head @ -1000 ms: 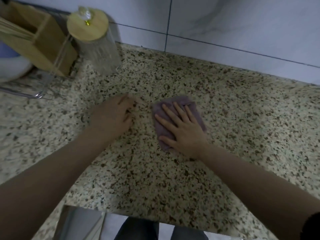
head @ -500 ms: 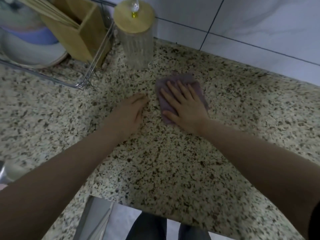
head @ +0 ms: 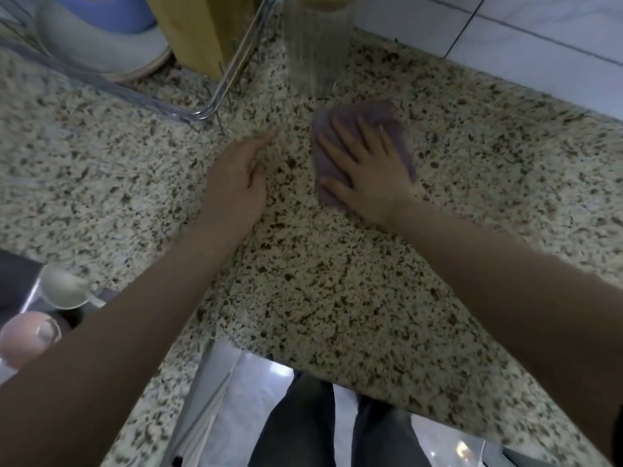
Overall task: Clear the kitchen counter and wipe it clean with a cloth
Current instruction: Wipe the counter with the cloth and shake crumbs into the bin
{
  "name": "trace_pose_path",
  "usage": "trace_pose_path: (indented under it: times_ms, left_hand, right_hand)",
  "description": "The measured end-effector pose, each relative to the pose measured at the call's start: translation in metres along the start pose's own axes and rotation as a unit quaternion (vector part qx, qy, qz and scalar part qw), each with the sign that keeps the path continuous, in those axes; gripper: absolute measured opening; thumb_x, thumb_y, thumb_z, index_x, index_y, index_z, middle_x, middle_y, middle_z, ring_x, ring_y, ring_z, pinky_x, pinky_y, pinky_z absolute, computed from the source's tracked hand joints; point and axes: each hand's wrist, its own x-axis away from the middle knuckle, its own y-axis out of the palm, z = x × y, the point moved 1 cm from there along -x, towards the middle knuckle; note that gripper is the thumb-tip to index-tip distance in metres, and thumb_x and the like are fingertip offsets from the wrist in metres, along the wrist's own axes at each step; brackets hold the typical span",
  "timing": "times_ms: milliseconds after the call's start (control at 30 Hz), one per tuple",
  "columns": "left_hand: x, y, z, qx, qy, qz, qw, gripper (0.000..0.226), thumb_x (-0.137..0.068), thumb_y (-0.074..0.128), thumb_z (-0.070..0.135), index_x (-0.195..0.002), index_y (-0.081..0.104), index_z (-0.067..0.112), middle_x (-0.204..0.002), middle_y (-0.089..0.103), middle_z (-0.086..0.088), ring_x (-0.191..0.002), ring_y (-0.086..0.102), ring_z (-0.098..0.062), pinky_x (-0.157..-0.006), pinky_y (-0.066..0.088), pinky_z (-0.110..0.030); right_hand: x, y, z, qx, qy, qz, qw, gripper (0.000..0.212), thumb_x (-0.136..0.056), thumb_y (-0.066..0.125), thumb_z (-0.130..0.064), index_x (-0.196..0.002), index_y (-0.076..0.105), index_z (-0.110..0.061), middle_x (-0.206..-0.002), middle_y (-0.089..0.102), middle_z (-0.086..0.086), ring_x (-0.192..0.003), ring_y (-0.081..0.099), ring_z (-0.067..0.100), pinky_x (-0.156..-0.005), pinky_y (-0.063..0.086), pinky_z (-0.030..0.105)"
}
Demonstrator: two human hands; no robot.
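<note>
A folded purple cloth (head: 392, 124) lies flat on the speckled granite counter (head: 337, 281), just in front of a ribbed glass jar (head: 315, 52). My right hand (head: 365, 170) presses down on the cloth with its fingers spread and straight. My left hand (head: 237, 176) rests on the bare counter a short way left of the cloth, fingers relaxed and holding nothing.
A wire dish rack (head: 215, 96) at the back left holds a wooden utensil box (head: 199, 28) and a white bowl (head: 101, 48). At the lower left a sink holds a white cup (head: 64, 291) and a pink cup (head: 23, 338). White wall tiles (head: 526, 38) bound the counter's back.
My right hand has pushed the cloth away from me, toward the glass jar and the wall. My left hand moved forward alongside it. The view has tilted down, showing the sink.
</note>
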Motion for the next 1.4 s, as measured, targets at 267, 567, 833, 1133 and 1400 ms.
trace_pose_path:
  times_ms: [267, 567, 833, 1133, 1400]
  left_hand:
    - [0.060, -0.023, -0.035, -0.108, 0.017, 0.014, 0.994, 0.045, -0.088, 0.048, -0.008, -0.129, 0.062, 0.005, -0.129, 0.064, -0.015, -0.119, 0.059, -0.029, -0.107, 0.035, -0.023]
    - [0.114, 0.002, -0.016, -0.164, 0.042, 0.019, 0.985, 0.049, -0.083, 0.046, -0.009, -0.126, 0.064, 0.004, -0.128, 0.063, -0.016, -0.114, 0.057, -0.037, -0.105, 0.042, -0.044]
    - [0.178, 0.041, 0.039, -0.166, 0.090, 0.002, 0.982, 0.051, -0.079, 0.046, -0.008, -0.124, 0.065, 0.005, -0.128, 0.064, -0.015, -0.115, 0.059, -0.036, -0.105, 0.041, -0.044]
    - [0.299, 0.099, 0.109, -0.101, 0.179, -0.011, 0.979, 0.054, -0.080, 0.048, -0.013, -0.126, 0.065, 0.009, -0.124, 0.066, -0.012, -0.113, 0.058, -0.032, -0.101, 0.039, -0.037]
    - [0.368, 0.136, 0.134, -0.086, 0.202, -0.105, 0.970, 0.050, -0.083, 0.046, -0.015, -0.124, 0.066, 0.007, -0.125, 0.066, -0.012, -0.111, 0.059, -0.035, -0.098, 0.045, -0.044]
  right_hand:
    - [0.035, 0.007, -0.145, -0.055, -0.005, -0.001, 0.998, 0.066, -0.096, 0.033, -0.064, -0.155, 0.026, -0.034, -0.165, 0.017, 0.003, -0.152, 0.005, 0.037, -0.121, 0.008, 0.055]
    - [0.102, 0.010, -0.164, -0.057, -0.118, 0.019, 0.991, 0.059, -0.090, 0.047, -0.065, -0.140, 0.055, -0.035, -0.159, 0.034, 0.004, -0.151, 0.015, 0.038, -0.119, 0.011, 0.055]
    - [0.208, 0.010, -0.122, -0.040, -0.114, 0.024, 0.992, 0.051, -0.092, 0.047, -0.064, -0.140, 0.050, -0.045, -0.159, 0.034, -0.001, -0.150, 0.021, 0.038, -0.118, 0.015, 0.057]
    - [0.360, 0.003, -0.069, 0.022, -0.051, -0.033, 0.998, 0.051, -0.103, 0.030, -0.034, -0.153, 0.024, -0.042, -0.165, 0.015, -0.004, -0.152, 0.010, 0.034, -0.121, 0.007, 0.053]
    - [0.475, -0.005, -0.013, -0.013, 0.040, 0.044, 0.998, 0.049, -0.101, 0.042, -0.009, -0.150, 0.041, -0.019, -0.156, 0.038, 0.005, -0.146, 0.033, 0.033, -0.120, 0.026, 0.049]
